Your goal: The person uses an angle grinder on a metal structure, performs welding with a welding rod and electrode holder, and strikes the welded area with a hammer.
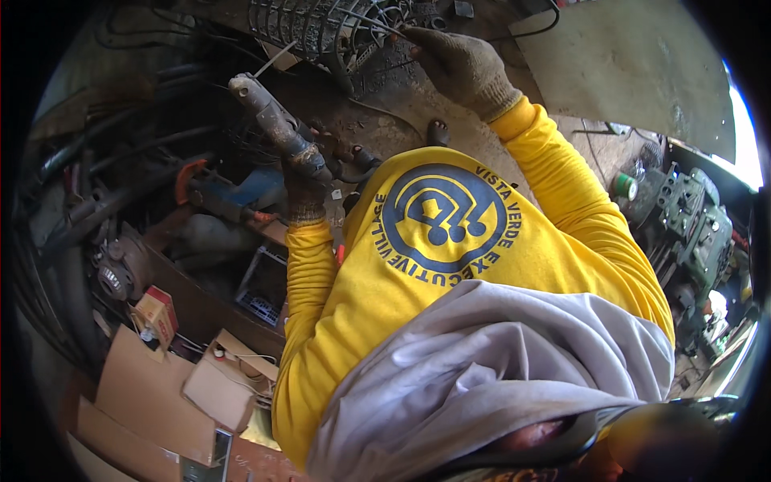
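Observation:
My left hand [304, 193], dark and partly in shadow, is closed round the lower end of a worn grey welding electrode holder [275, 120]. A thin pale electrode [277, 59] sticks out of the holder's tip, slanting up toward a rounded metal grille [293, 24]. My right hand [468, 71], in a brown knit glove, is stretched forward with its fingers pinched together on the end of a thin metal rod [371, 19]. That rod reaches left over the barred metalwork. The far ends of both pieces are hard to make out.
Bent pipes and tubes [120, 153] crowd the left side. Cardboard boxes [152, 386] stand at the lower left, beside a small red box [158, 312]. Greasy machinery [683, 225] is on the right, below a large flat sheet [634, 72]. A cable [393, 112] crosses the floor.

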`<state>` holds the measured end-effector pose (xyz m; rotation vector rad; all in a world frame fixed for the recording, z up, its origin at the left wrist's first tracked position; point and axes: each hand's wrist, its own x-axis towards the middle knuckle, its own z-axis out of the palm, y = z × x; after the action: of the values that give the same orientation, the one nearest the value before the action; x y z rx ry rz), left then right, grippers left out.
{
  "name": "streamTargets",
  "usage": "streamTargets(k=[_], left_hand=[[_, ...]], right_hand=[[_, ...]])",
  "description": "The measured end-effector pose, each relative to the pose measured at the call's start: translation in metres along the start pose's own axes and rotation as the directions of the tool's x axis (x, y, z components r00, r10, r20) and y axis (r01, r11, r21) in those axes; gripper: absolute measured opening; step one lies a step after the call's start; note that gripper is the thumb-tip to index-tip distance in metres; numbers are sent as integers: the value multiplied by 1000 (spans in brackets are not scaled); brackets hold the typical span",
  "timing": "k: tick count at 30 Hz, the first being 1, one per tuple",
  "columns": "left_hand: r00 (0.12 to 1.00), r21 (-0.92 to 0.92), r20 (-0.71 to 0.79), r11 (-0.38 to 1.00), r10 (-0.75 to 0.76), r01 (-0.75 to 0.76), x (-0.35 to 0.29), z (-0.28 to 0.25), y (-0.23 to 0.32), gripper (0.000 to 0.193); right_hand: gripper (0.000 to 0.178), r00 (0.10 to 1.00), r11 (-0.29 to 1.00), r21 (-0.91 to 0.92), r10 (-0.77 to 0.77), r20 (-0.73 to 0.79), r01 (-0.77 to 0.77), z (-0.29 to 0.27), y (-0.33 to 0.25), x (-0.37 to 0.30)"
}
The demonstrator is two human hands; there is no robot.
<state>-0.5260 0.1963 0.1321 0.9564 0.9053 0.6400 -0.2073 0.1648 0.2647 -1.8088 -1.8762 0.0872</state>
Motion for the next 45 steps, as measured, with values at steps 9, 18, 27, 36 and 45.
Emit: streamTargets(k=[9, 18, 27, 36, 45], left_hand=[[938, 132, 196, 941, 285, -313, 22, -43, 75, 32], [997, -362, 81, 931, -14, 42, -8, -62, 139, 30], [790, 852, -3, 415, 613, -319, 5, 3, 93, 35], [915, 681, 6, 668, 404, -299, 28, -29, 27, 29], [1000, 16, -2, 1000, -22, 22, 28, 3, 33, 36]], right_hand=[[30, 998, 998, -13, 62, 8, -62, 9, 12, 4], [30, 989, 994, 33, 97, 109, -101, 38, 4, 24], [31, 987, 992, 56, 104, 122, -112, 53, -10, 57], [31, 992, 990, 65, 121, 48, -124, 32, 12, 27], [31, 989, 986, 79, 151, -8, -150, -3, 17, 0]])
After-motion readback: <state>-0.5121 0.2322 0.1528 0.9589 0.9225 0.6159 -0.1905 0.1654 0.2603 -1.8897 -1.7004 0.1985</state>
